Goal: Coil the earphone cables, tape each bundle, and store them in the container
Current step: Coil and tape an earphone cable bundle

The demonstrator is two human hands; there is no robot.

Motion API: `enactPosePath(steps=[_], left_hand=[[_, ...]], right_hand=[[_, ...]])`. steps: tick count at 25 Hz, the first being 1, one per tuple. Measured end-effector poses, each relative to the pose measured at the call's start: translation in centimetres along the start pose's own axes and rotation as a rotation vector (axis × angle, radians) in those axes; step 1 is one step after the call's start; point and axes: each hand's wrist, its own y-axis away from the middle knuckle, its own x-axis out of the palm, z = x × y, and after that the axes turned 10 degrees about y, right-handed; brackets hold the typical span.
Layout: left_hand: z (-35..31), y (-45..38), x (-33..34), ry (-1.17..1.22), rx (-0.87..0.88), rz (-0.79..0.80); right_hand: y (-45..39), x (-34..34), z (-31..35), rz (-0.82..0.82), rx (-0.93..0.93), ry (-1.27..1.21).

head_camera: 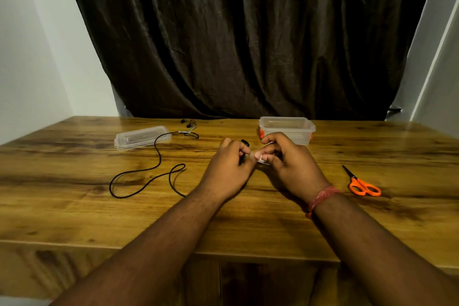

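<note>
My left hand is closed around a coiled black earphone bundle, of which only a small loop shows above my fingers. My right hand pinches a white piece of tape right beside that bundle, the two hands touching. A second black earphone cable lies loose and uncoiled on the wooden table to the left, its earbuds near the back edge. The clear plastic container with orange clips stands open just behind my right hand.
The container's clear lid lies flat at the back left. Orange-handled scissors rest on the table to the right of my right wrist. A dark curtain hangs behind the table, with white walls on both sides.
</note>
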Motion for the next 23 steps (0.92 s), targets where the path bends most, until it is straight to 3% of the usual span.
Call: enactPosePath(steps=[7, 17, 23], left_hand=[[-0.05, -0.2, -0.06, -0.094, 0.06, -0.006], [-0.39, -0.08, 0.02, 0.034, -0.025, -0.027], [-0.04, -0.18, 0.11, -0.066, 0.055, -0.013]], right_hand=[[-0.02, -0.13, 0.11, -0.004, -0.014, 0.022], [-0.08, -0.03, 0.11, -0.023, -0.029, 0.044], [0.05, 0.05, 0.16, -0.022, -0.045, 0.046]])
